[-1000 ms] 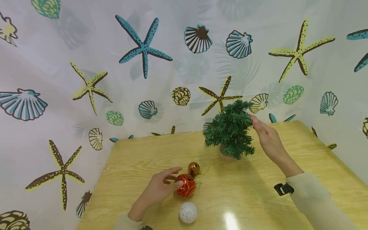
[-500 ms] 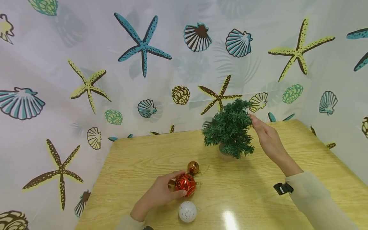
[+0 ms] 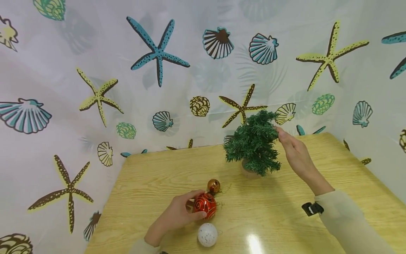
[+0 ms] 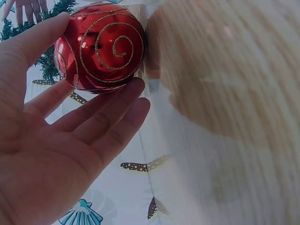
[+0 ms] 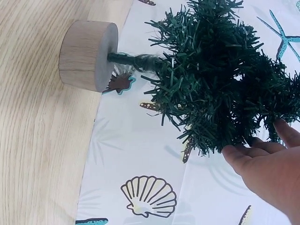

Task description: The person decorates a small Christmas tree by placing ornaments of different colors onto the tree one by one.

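A red bauble with gold glitter swirls lies on the table. My left hand holds it from the left, thumb on the near side and fingers on the far side. In the left wrist view, the thumb and fingers touch the bauble's surface. A small green artificial Christmas tree on a round wooden base stands farther back. My right hand touches its upper right branches, with fairly straight fingers. In the right wrist view, the fingertips meet the tree's foliage and are partly hidden there.
A small gold-orange bauble lies just behind the red one. A white speckled bauble sits in front of it. The wooden table ends at a white curtain printed with starfish and shells.
My left hand has moved slightly right, its thumb and fingers now farther round the red bauble, which has turned a little. My right hand and the tree stay in place.
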The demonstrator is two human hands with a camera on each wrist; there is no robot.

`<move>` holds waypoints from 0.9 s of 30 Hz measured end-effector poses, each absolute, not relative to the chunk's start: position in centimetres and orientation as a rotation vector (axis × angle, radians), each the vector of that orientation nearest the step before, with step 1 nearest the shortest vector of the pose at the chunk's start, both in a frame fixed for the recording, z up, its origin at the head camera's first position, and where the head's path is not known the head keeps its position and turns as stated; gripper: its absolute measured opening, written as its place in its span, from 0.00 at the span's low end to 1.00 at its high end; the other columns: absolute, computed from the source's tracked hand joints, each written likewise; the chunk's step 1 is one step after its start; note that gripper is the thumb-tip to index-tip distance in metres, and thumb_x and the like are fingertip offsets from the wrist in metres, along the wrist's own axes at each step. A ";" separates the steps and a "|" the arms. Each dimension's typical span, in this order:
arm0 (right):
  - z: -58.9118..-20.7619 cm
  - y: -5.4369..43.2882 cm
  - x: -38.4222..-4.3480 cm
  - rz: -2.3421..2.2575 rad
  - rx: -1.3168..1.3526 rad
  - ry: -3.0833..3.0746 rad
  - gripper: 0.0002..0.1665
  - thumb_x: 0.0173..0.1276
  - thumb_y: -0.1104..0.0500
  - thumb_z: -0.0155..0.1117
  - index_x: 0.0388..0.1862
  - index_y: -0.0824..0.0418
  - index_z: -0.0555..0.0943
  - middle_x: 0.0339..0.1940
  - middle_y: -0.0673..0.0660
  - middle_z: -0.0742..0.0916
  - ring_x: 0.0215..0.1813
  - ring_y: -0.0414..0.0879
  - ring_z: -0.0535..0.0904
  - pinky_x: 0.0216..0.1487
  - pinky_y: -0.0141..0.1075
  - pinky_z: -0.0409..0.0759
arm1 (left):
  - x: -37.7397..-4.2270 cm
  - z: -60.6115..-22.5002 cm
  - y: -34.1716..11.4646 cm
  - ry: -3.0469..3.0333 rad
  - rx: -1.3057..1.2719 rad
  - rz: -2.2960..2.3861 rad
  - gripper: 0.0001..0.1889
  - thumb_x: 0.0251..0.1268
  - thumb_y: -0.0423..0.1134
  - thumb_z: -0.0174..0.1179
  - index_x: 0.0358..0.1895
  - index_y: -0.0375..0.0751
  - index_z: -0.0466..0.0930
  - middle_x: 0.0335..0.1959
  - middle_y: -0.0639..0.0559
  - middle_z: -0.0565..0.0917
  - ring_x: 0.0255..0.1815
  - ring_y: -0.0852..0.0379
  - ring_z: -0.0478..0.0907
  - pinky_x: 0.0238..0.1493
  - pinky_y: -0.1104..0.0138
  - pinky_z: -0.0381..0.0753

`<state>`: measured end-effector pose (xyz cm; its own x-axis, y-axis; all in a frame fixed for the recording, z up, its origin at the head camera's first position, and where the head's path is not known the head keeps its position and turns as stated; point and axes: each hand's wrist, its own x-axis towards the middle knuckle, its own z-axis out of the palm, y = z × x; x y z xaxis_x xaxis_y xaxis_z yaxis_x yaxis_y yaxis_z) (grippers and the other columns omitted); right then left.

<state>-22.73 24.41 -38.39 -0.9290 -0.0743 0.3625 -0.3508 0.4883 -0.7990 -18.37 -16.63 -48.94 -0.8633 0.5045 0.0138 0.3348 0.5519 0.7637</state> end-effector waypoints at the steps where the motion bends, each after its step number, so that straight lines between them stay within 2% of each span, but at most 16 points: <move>1: -38.4 24.4 -22.7 1.417 0.362 -2.454 0.35 0.89 0.43 0.36 0.86 0.56 0.59 0.86 0.63 0.63 0.85 0.70 0.56 0.78 0.71 0.56 | -18.4 -48.9 -16.6 2.581 0.710 1.204 0.37 0.66 0.54 0.73 0.76 0.47 0.74 0.61 0.45 0.87 0.51 0.52 0.87 0.49 0.62 0.86; 9: -38.3 24.4 -22.7 1.410 0.361 -2.453 0.35 0.89 0.43 0.36 0.86 0.57 0.59 0.86 0.63 0.63 0.84 0.70 0.57 0.78 0.70 0.57 | -18.3 -48.1 -16.5 2.564 0.713 1.259 0.37 0.67 0.52 0.74 0.76 0.44 0.74 0.64 0.44 0.85 0.51 0.51 0.86 0.52 0.59 0.87; 13: -38.3 24.3 -22.7 1.409 0.361 -2.453 0.36 0.89 0.43 0.36 0.86 0.59 0.59 0.86 0.63 0.63 0.85 0.70 0.56 0.79 0.69 0.57 | -18.5 -47.3 -16.3 2.569 0.715 1.293 0.36 0.66 0.51 0.74 0.75 0.48 0.75 0.67 0.46 0.83 0.55 0.50 0.85 0.56 0.54 0.87; 18: -38.2 24.2 -22.5 1.397 0.359 -2.459 0.36 0.89 0.43 0.36 0.86 0.58 0.60 0.86 0.64 0.63 0.84 0.70 0.57 0.78 0.70 0.58 | -18.6 -46.0 -16.2 2.603 0.744 1.323 0.35 0.66 0.50 0.75 0.75 0.53 0.75 0.65 0.52 0.85 0.54 0.53 0.85 0.57 0.53 0.87; 24: -38.2 24.1 -22.4 1.395 0.357 -2.459 0.35 0.89 0.43 0.36 0.86 0.58 0.59 0.86 0.65 0.64 0.83 0.72 0.59 0.77 0.71 0.58 | -18.8 -44.3 -16.2 2.642 0.761 1.388 0.35 0.66 0.49 0.75 0.75 0.54 0.75 0.61 0.50 0.86 0.51 0.54 0.87 0.55 0.53 0.88; 27: -38.3 24.1 -22.3 1.404 0.363 -2.450 0.35 0.89 0.43 0.36 0.86 0.58 0.60 0.85 0.65 0.64 0.82 0.73 0.60 0.77 0.71 0.58 | -19.0 -43.4 -16.0 2.669 0.765 1.397 0.35 0.66 0.49 0.75 0.76 0.55 0.74 0.60 0.50 0.86 0.52 0.54 0.87 0.54 0.57 0.88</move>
